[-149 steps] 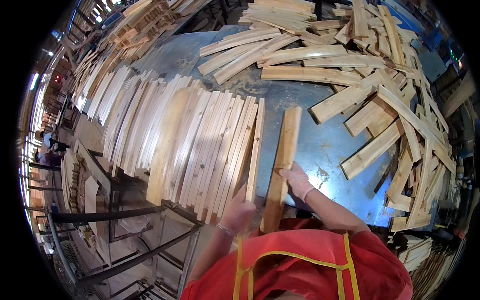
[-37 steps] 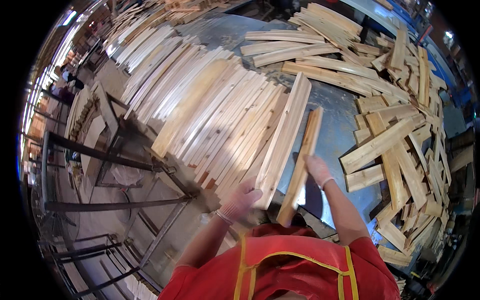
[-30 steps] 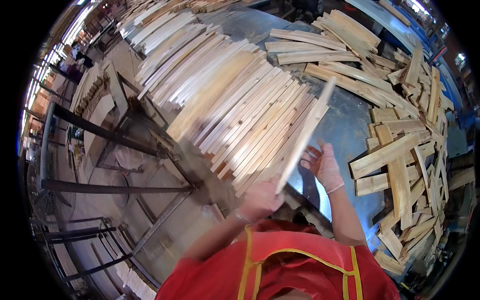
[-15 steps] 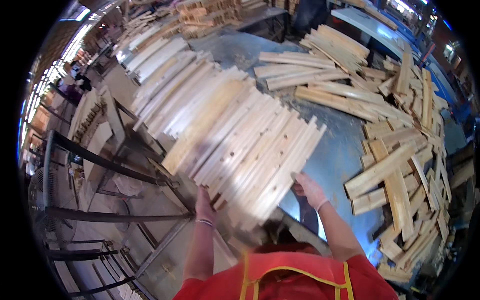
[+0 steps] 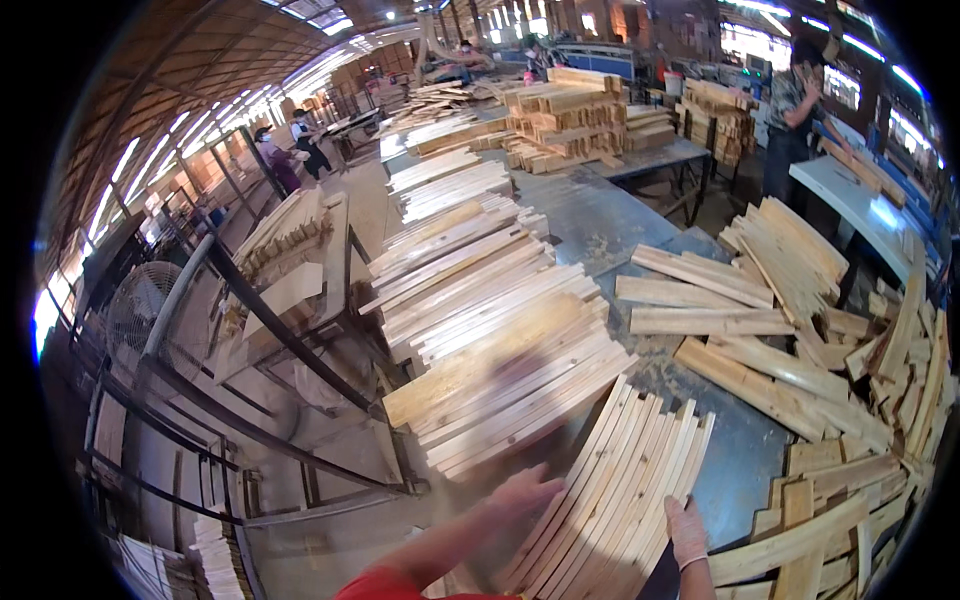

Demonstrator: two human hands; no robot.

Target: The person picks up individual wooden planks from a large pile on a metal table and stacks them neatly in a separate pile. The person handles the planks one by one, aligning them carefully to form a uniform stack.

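A batch of pale wooden strips (image 5: 610, 480), laid side by side, lies close in front of me at a slant, apart from the long row. At its left edge is my left hand (image 5: 527, 490), slightly blurred, its fingers stretched toward the strips; whether they touch is hard to tell. My right hand (image 5: 687, 530) grips the batch's right edge, fingers against the outermost strip. Just beyond, the long row of wooden strips (image 5: 510, 390) runs away along the left side of the metal table (image 5: 740, 420).
Loose boards (image 5: 800, 390) lie in an untidy heap on the right. Stacked wood blocks (image 5: 565, 115) stand at the far end. A dark metal frame (image 5: 270, 430) and a fan (image 5: 150, 300) are on the left. A co-worker (image 5: 795, 115) stands at the far right; others work farther back.
The near batch of strips has come away from the row, toward me and right. Both hands moved right and nearer with it. My view has tilted up, showing more of the workshop.
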